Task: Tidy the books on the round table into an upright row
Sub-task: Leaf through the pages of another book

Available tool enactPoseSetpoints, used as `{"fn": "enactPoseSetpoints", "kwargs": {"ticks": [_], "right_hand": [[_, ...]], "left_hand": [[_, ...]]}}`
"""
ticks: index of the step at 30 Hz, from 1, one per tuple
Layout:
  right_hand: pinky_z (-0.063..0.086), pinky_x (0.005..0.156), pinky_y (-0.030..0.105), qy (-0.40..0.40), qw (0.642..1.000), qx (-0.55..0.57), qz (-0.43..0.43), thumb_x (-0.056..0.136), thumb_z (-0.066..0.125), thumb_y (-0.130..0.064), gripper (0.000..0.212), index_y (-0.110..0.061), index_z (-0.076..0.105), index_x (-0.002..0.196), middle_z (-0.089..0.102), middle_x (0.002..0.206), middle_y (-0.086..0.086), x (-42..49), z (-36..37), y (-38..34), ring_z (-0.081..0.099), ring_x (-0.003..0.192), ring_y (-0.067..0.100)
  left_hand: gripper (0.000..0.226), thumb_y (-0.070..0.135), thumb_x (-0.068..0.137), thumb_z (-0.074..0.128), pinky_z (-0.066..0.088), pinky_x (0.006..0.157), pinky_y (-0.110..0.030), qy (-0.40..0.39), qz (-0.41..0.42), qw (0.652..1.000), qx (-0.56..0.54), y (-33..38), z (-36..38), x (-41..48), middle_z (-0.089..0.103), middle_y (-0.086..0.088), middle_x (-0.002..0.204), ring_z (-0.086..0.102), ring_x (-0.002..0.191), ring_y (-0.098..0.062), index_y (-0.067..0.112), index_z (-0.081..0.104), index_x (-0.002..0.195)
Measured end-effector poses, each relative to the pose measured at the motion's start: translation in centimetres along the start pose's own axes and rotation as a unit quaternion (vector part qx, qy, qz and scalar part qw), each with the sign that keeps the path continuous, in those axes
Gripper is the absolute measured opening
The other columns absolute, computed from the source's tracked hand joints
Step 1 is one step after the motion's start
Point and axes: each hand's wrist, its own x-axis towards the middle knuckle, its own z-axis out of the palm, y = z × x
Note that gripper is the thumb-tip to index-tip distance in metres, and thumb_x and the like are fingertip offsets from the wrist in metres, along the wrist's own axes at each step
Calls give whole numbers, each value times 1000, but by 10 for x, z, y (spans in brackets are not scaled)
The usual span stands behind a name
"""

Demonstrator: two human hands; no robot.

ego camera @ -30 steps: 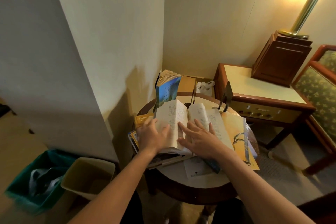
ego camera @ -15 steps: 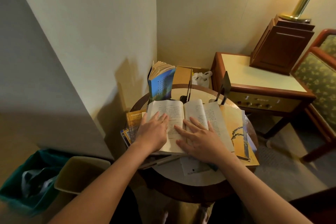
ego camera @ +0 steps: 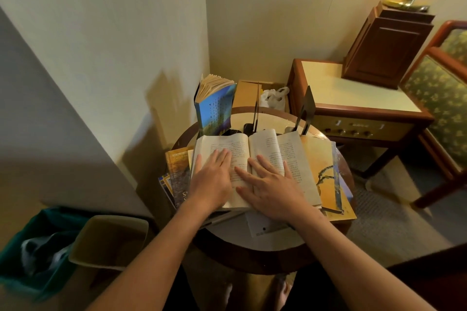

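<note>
An open book (ego camera: 285, 151) lies face up on the round table (ego camera: 267, 247), on top of a messy pile of flat books. My left hand (ego camera: 212, 179) rests flat on its left page and my right hand (ego camera: 270, 187) lies flat across the spine and right page; neither grips anything. A blue-covered book (ego camera: 217, 111) stands upright at the table's back left, its pages fanned. Yellow-covered books (ego camera: 326, 174) stick out to the right of the pile, darker ones (ego camera: 177, 171) to the left. Two black bookends (ego camera: 307, 111) stand at the back of the table.
A wall corner stands close on the left. Two waste bins (ego camera: 108, 240) sit on the floor at lower left. A wooden side table (ego camera: 353, 98) with a lamp base stands at right, an armchair (ego camera: 444, 88) beyond it. A cardboard box (ego camera: 249, 93) sits behind the round table.
Both hands have stayed on the open book, the left sliding slightly further onto the left page. The view has tilted down a little and moved closer.
</note>
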Motion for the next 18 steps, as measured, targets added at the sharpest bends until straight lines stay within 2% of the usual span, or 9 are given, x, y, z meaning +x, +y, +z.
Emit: {"fn": "enactPoseSetpoints", "kwargs": {"ticks": [4, 8, 13, 18], "right_hand": [[-11, 120, 59, 5, 1000, 5, 4, 99, 18, -70, 62, -51, 5, 156, 3, 169, -10, 0, 2, 0, -14, 153, 10], [-11, 120, 60, 8, 1000, 2, 4, 99, 17, -70, 62, -51, 5, 157, 2, 169, -9, -2, 2, -1, -13, 154, 11], [-12, 120, 60, 5, 1000, 14, 10, 99, 18, -70, 61, -52, 5, 156, 3, 169, -11, 0, 2, -1, -13, 154, 11], [-7, 120, 63, 4, 1000, 21, 9, 99, 17, -70, 61, -52, 6, 156, 4, 169, -10, 0, 0, 0, -12, 154, 12]], "left_hand": [[54, 32, 108, 19, -7, 125, -48, 38, 0, 999, -10, 6, 8, -56, 13, 7, 168, 4, 155, -8, 21, 11, 160], [55, 30, 108, 23, -8, 125, -49, 23, -5, 1000, 10, 9, 4, -77, 15, 9, 167, 5, 154, -7, 23, 10, 161], [55, 28, 107, 31, -3, 126, -51, 12, -32, 999, 2, 7, -12, -34, 23, 8, 166, 14, 154, -13, 24, 18, 160], [58, 21, 106, 31, -3, 125, -51, -5, -41, 998, 38, 0, -15, 25, 14, 5, 168, 7, 156, -22, 22, 12, 161]]}}
